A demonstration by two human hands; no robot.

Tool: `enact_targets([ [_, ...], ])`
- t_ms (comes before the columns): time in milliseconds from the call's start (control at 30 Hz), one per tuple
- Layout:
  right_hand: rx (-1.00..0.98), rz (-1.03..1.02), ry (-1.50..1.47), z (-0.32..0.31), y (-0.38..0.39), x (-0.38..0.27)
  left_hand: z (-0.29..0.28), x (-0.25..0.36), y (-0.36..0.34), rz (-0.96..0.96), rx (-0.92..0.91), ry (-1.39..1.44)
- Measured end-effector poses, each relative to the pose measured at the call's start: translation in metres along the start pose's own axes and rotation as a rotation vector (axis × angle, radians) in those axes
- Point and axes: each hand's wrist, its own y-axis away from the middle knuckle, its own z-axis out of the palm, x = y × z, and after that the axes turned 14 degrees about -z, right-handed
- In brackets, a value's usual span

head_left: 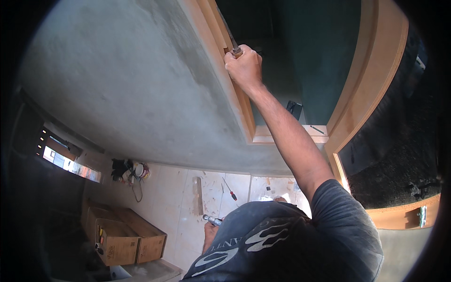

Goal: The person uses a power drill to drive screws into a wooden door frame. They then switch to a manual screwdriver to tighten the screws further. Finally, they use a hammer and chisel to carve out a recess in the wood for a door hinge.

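Note:
My right hand (pixel 245 66) is raised to the left upright of a wooden frame (pixel 245 109), closed around the brown handle of a slim, long-bladed hand tool (pixel 228 30). The blade runs up along the wood; whether it is a chisel or a file I cannot tell. A small dark notch shows in the upright beside my knuckles. Low down, partly hidden by my shirt, my left hand (pixel 210 234) is closed on a silvery metal tool (pixel 212 219) with a rounded end. Its kind is unclear.
A pencil (pixel 317 129) and a dark object (pixel 294 109) lie by the frame's lower sill. On the tiled floor are a screwdriver (pixel 230 189), a wooden strip (pixel 198 195) and debris. Cardboard boxes (pixel 121 235) and a bucket (pixel 142 170) stand left; a grey wall (pixel 122 80) borders the frame.

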Motion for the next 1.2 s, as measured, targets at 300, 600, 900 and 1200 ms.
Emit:
enact_targets([
  [300,0.119,-0.182,-0.345,0.008,0.012,0.034,0.009,0.018,0.008,0.035,-0.027,0.024],
  [600,-0.118,-0.297,0.042,-0.006,0.025,0.024,0.024,0.020,0.004,-0.079,-0.012,0.044],
  [900,-0.248,-0.391,0.110,-0.016,-0.008,0.027,0.018,0.004,0.001,-0.019,-0.130,0.155],
  [1200,0.059,0.046,-0.401,-0.023,-0.004,0.055,-0.015,-0.041,-0.043,0.081,-0.074,0.040],
])
